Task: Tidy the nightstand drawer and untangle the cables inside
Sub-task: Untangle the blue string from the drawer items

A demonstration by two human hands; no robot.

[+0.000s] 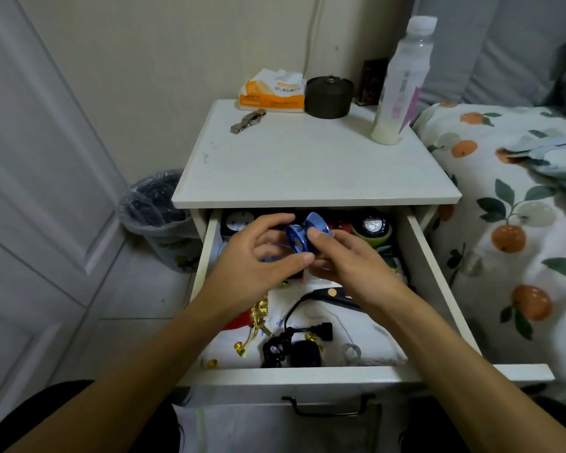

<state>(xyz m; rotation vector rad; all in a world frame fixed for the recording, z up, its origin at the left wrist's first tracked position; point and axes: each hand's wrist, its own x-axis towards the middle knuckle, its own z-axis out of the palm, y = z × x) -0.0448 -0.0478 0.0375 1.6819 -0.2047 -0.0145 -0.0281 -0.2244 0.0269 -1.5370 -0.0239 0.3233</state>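
Shiny blue metal yo-yo (pixel 303 235) pinched by right hand (pixel 343 259), left hand (pixel 255 259) curled beside it, grip unclear, tangled black cables (pixel 291 341) lain below the fingers in white wooden drawer (pixel 422 256)

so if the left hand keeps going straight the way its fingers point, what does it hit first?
The blue metal yo-yo: the left hand points up-right toward it, and its thumb tip seems already at it. The right hand pinches the yo-yo from the other side. Depth is unclear.

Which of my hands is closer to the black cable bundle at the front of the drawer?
Right. The right hand is up over the drawer's middle, right of the black cable bundle; the left hand is level with it but further left.
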